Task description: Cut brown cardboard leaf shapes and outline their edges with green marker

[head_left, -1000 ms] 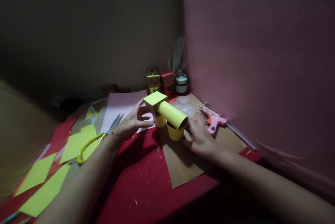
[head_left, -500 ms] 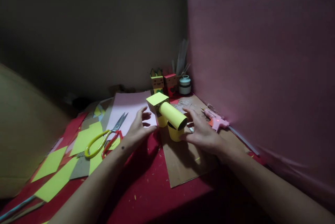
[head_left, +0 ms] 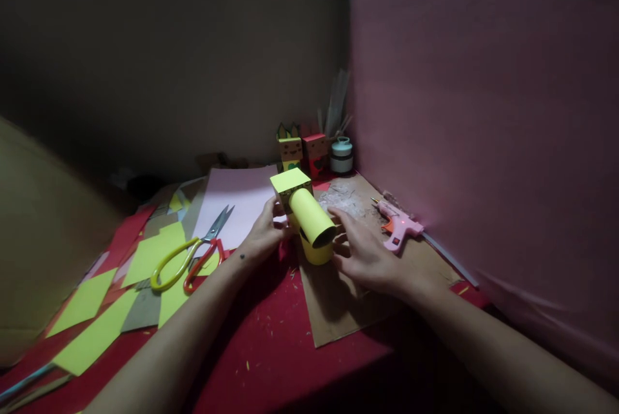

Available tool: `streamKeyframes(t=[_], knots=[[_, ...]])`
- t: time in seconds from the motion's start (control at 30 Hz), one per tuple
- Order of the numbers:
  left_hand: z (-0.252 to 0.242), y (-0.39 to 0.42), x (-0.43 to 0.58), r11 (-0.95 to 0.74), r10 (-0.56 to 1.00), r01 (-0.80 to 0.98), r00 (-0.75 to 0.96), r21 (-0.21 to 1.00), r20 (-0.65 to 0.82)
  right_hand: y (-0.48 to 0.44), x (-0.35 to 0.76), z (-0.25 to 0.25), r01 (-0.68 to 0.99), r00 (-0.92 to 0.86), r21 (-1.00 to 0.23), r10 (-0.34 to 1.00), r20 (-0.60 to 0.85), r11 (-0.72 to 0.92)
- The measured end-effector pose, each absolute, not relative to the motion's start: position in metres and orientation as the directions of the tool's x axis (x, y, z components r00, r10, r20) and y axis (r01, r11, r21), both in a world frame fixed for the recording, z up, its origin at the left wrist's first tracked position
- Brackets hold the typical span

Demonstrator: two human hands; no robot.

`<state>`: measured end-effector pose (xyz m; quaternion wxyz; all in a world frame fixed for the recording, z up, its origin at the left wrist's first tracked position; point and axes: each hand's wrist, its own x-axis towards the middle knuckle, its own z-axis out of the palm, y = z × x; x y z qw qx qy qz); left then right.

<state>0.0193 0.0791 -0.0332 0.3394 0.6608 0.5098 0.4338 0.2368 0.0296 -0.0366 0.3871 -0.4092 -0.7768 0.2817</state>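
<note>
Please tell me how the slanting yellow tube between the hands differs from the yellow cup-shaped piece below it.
The yellow tube slants down toward the camera, while the yellow cup-shaped piece stands upright. The tube looks longer, the cup-shaped piece short and squat. The tube's dark open end faces the viewer; the cup-shaped piece shows mostly its outer side, its top partly hidden by the tube. Both are yellow and round-sided.

I tag the tube (head_left: 309, 211) as smooth, matt yellow paper; box (head_left: 291, 178) top, same. Scissors (head_left: 213, 229): shiny metal blades, glossy plastic-looking handles. Glue gun (head_left: 402, 223): smooth pink plastic, metallic tip. Board (head_left: 333, 324): matt cardboard, rough crusty patch (head_left: 342, 200) on it. Pink sheet (head_left: 235, 191): smooth paper. Red tabletop (head_left: 261, 343): matt, cloth or paper, I can't tell.
</note>
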Motion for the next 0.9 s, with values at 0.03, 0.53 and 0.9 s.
streamKeyframes(t=[0.03,0.53,0.9], knots=[[-0.032,0.076,0.016,-0.242,0.969,0.412,0.054,0.878,0.241,0.027,0.24,-0.033,0.43,-0.358,-0.731,0.843,0.402,0.531],[-0.037,0.015,0.043,-0.231,0.96,0.385,0.24,0.894,0.144,0.021,0.249,-0.013,0.494,-0.63,-0.105,0.438,0.641,0.863],[-0.05,0.024,0.06,-0.324,0.946,0.385,0.165,0.864,0.28,0.025,0.244,-0.014,0.524,-0.636,0.006,0.386,0.668,0.852]])
